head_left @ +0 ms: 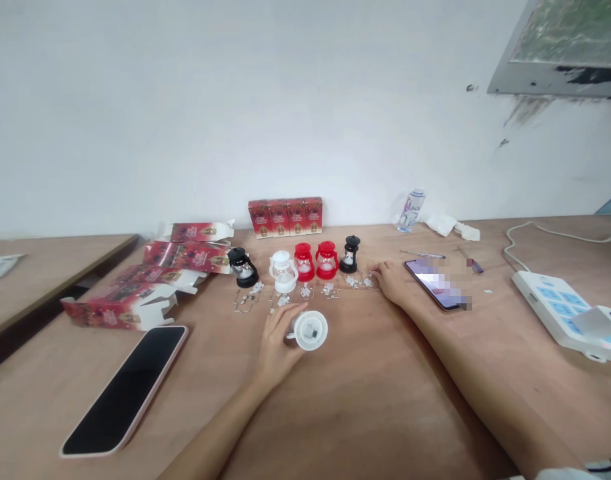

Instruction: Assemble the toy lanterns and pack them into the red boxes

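My left hand [276, 347] is closed around a small white lantern [311, 331], tipped so its round underside faces me; a dark spot shows inside the base. My right hand [392, 283] rests on the table with its fingertips bunched at small loose pieces [368, 280]; whatever they pinch is too small to make out. Behind my hands stands a row of little lanterns: a black one [243, 268] at the left, a white one [284, 272], two red ones [304, 262] [326, 261] and a black one [352, 255]. Thin wire handles [244, 303] and tiny pieces lie before them.
Opened red cartons [120, 300] lie at the left, and several closed red boxes [286, 218] stand by the wall. A dark-screened phone [125, 393] is at front left. Rightward are a lit phone [432, 283], a bottle [411, 210], a screwdriver [471, 261] and a power strip [555, 307].
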Motion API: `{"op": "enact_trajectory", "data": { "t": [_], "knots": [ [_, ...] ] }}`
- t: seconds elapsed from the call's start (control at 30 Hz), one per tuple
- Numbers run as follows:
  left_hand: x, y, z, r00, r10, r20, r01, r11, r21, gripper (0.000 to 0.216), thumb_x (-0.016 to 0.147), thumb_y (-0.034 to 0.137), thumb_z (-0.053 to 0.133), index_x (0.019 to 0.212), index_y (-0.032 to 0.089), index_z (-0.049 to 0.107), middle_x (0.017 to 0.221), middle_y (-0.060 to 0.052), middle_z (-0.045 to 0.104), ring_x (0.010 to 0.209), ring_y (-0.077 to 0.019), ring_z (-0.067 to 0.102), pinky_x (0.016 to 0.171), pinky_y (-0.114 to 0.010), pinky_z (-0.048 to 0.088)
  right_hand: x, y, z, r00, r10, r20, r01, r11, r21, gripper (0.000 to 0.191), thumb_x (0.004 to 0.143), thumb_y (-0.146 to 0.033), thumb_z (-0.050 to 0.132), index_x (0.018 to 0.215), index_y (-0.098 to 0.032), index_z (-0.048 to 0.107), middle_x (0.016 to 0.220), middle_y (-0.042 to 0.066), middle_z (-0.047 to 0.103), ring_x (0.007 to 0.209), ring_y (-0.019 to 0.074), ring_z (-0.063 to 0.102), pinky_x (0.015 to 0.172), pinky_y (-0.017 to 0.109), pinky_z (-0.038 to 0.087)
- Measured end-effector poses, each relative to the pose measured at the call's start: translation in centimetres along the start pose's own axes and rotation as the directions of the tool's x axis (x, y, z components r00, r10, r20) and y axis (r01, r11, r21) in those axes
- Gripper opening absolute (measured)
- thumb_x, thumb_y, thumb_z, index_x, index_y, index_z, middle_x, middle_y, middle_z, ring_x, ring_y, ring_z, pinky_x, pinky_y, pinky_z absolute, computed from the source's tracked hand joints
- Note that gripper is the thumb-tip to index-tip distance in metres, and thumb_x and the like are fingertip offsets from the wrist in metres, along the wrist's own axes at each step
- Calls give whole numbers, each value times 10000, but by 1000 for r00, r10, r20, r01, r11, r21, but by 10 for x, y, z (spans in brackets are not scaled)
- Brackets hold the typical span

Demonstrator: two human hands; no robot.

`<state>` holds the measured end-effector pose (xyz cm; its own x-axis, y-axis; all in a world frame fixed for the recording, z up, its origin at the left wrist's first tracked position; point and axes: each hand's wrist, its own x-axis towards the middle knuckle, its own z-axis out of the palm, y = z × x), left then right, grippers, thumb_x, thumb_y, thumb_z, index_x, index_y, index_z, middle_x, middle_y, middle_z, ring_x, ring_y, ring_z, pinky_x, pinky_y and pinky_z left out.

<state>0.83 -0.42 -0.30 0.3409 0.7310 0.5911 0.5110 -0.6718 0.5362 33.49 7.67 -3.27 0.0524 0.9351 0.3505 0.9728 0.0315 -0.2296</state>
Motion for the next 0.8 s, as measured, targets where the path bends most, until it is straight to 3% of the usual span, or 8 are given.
{"op": "enact_trajectory", "data": {
  "t": [0.8],
  "knots": [
    [0, 3, -1, 1000, 13, 12, -14, 1000, 14, 461, 723, 208, 649, 1167, 229, 529, 1115, -78, 603, 1043, -233, 564, 879, -357, 438, 2, 4, 3, 995, -79, 63, 85, 990, -114, 175, 873, -101, 422, 917, -93, 592, 935, 165, 623, 876, 248, 557, 807, 339, 391]
  ]
}}
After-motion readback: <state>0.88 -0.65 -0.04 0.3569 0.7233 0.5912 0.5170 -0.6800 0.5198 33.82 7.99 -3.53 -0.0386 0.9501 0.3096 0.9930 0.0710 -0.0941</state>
